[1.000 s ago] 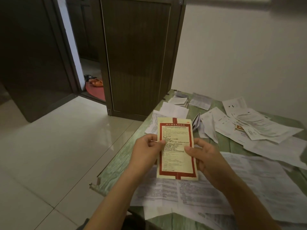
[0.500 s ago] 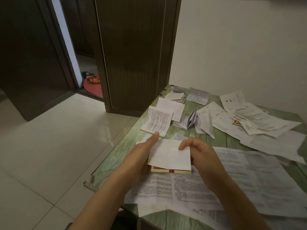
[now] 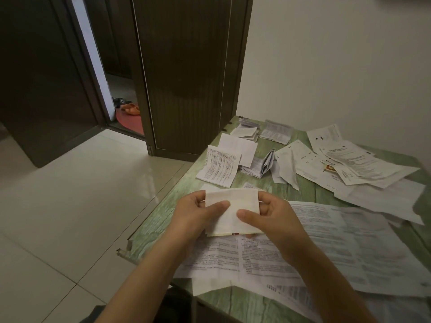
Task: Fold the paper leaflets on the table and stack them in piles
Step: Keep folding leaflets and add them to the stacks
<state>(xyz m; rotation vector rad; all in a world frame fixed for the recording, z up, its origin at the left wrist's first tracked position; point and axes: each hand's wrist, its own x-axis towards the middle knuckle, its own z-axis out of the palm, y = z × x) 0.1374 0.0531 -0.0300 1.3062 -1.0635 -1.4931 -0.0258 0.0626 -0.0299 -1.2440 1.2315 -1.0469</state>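
Green tabletop (image 3: 163,215) is lying littered with sheets while both hands, left (image 3: 193,215) and right (image 3: 271,216), are pinching a half-folded leaflet (image 3: 232,206) just above its near edge, thumbs on top, probably creasing it before adding it to the far pile (image 3: 220,165).

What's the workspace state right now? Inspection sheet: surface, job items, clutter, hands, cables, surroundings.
Surface: green wood-grain table, mostly under paper.
Job's things: folded leaflet held above the table, red print showing at its lower edge; folded piles near the far left edge; unfolded sheets heaped far right.
Clutter: large open sheets lying under the hands.
Hands: left hand and right hand both pinch the folded leaflet, thumbs on top.
Cables: nothing seen.
Surroundings: dark door, tiled floor, orange slippers beyond the doorway.
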